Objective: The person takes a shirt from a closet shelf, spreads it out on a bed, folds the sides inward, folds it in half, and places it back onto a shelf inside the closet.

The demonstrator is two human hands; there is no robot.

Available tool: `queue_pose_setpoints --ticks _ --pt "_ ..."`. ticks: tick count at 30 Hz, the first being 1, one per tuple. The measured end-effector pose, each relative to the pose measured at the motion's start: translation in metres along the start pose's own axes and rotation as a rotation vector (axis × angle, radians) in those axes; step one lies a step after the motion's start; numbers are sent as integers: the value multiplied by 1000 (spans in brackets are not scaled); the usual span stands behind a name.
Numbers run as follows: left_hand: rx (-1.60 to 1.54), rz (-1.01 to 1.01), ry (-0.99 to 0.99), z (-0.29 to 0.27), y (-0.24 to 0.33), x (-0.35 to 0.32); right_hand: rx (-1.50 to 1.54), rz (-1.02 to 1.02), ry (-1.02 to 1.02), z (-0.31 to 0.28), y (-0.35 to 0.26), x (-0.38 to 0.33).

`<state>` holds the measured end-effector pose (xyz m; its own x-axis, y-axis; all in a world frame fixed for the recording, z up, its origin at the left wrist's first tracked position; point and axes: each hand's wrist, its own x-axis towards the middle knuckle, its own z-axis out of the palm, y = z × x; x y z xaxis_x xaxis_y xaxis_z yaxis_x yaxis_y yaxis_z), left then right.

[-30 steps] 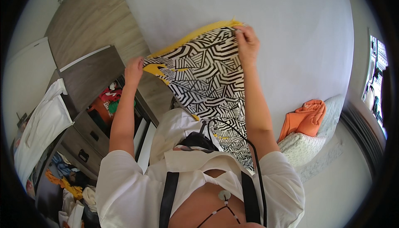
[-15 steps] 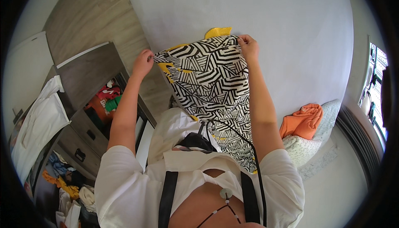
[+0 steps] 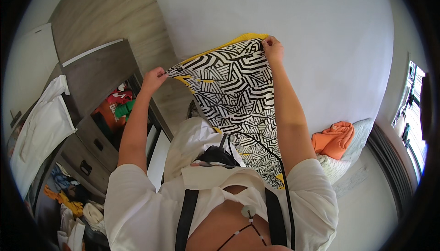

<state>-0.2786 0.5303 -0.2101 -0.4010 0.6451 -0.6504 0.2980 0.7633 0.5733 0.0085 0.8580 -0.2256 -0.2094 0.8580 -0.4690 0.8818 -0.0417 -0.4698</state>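
Observation:
I hold up a black-and-white patterned cloth with yellow trim (image 3: 238,100), spread between both hands in front of me. My left hand (image 3: 153,78) pinches its left corner. My right hand (image 3: 272,47) grips its upper right corner, a bit higher and farther out. The cloth hangs down toward my chest, over a white bed (image 3: 321,31).
An orange garment (image 3: 334,139) lies on a pale cushion at the right. A wooden dresser (image 3: 96,81) with an open drawer of colourful clothes stands at the left. White cloth (image 3: 39,127) drapes at the far left, and a window (image 3: 412,113) is at the right.
Both hands shifted with the cloth: the left corner dropped and stretched out to the left, the right corner rose, and the cloth now hangs wider and flatter.

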Motion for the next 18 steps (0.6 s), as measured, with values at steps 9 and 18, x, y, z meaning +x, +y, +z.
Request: queue_pose_setpoints --ticks 9,18 --pt "-591 -188 90 16 10 6 -42 47 100 8 -6 8" --pt "-856 -335 -29 -1 23 -20 200 68 23 -18 -34 -10"
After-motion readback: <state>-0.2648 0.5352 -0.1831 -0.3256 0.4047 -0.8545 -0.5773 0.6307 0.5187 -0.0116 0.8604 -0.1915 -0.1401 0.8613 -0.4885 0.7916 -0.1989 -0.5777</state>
